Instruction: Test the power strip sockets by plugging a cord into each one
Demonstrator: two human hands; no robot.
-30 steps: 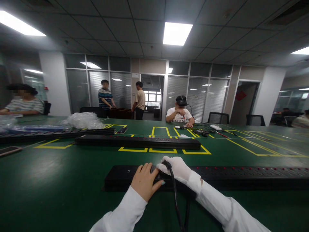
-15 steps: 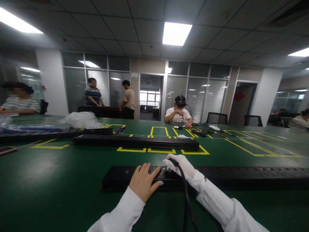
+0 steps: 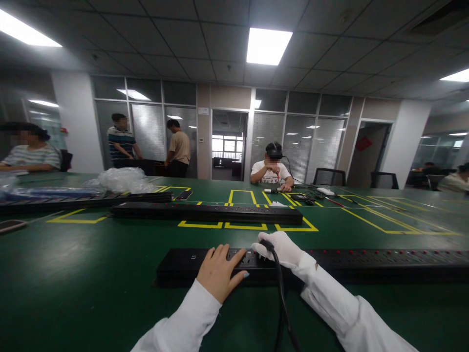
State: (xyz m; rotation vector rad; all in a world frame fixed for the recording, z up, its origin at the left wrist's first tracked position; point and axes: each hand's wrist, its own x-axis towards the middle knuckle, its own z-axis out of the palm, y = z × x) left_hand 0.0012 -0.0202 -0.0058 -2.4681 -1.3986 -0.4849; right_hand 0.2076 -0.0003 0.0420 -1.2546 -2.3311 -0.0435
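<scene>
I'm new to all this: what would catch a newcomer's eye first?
Front centre, a white-gloved right grip holds a black plug with a trailing black cable at a long black power strip. The bare left grip rests near that strip's left end. Across the green table sits a person in a black headset, while crumpled clear plastic lies toward the left.

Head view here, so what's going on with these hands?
The bare left hand rests on the near power strip. The gloved right hand holds a black plug at its sockets; whether it is fully in, I can't tell. The cable hangs toward the wearer. A second strip lies farther across the green table.
</scene>
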